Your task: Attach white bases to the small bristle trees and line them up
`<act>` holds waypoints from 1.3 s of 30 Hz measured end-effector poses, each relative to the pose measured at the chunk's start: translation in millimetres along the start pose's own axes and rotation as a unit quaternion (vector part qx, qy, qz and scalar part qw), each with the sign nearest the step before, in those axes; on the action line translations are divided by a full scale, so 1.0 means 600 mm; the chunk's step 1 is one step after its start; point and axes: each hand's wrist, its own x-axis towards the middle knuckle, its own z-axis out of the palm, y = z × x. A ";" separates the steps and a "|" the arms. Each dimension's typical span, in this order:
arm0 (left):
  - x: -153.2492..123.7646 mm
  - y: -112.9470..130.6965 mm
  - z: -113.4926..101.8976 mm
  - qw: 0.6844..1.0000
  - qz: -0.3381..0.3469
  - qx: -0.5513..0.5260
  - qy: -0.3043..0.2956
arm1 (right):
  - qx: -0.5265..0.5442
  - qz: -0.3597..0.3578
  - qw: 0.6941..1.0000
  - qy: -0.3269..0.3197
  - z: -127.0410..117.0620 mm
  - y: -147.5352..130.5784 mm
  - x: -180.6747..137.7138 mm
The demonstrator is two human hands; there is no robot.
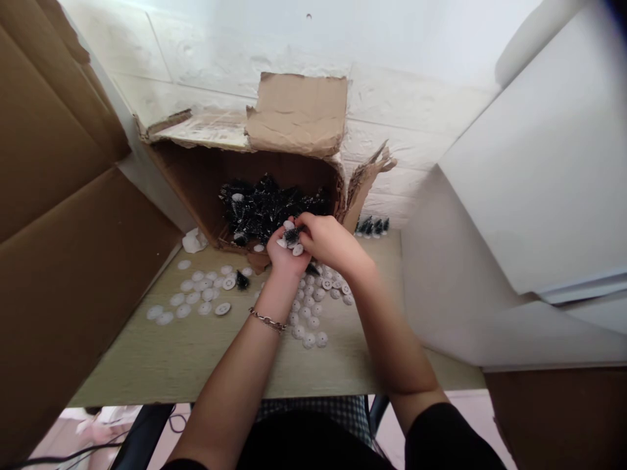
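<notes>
My left hand (284, 258) is curled around several small white discs and a small black bristly piece (292, 235), held just in front of the open cardboard box (196, 176). My right hand (328, 241) meets it from the right, fingers pinched on the same black piece. The box lies on its side, full of black bristly pieces (267, 205). Many white round discs (196, 294) lie spread on the wooden table (196, 359), in one group at the left and another (313, 313) under my wrists.
A large brown cardboard sheet (59, 228) stands along the left. White boards (529, 196) lean at the right. A few black bristly pieces (372, 226) stand right of the box by the wall. One lone black piece (241, 281) lies among the left discs.
</notes>
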 end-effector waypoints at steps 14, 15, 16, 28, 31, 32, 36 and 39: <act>0.004 -0.001 -0.009 0.999 0.005 0.010 -0.036 | 0.205 -0.026 0.978 0.021 0.002 0.012 0.016; 0.003 -0.001 -0.008 0.999 0.005 0.007 -0.036 | 0.212 -0.025 0.977 0.020 0.001 0.013 0.016; 0.002 -0.001 -0.007 0.999 0.005 0.004 -0.036 | 0.218 -0.024 0.975 0.019 0.001 0.015 0.016; 0.006 -0.006 -0.013 0.999 0.011 0.007 -0.037 | 0.268 -0.012 0.963 -0.006 0.007 0.001 0.020; 0.009 -0.007 -0.018 0.999 0.015 0.009 -0.038 | 0.284 -0.015 0.959 -0.016 0.008 0.000 0.019; 0.010 -0.007 -0.019 0.999 0.016 0.010 -0.042 | 0.290 -0.021 0.957 -0.019 0.008 0.001 0.018; 0.010 -0.009 -0.021 0.998 0.024 0.011 -0.065 | 0.298 -0.053 0.953 -0.012 0.010 0.003 0.019; 0.008 -0.010 -0.019 0.997 0.028 0.018 -0.068 | 0.285 -0.045 0.958 0.007 0.012 0.005 0.021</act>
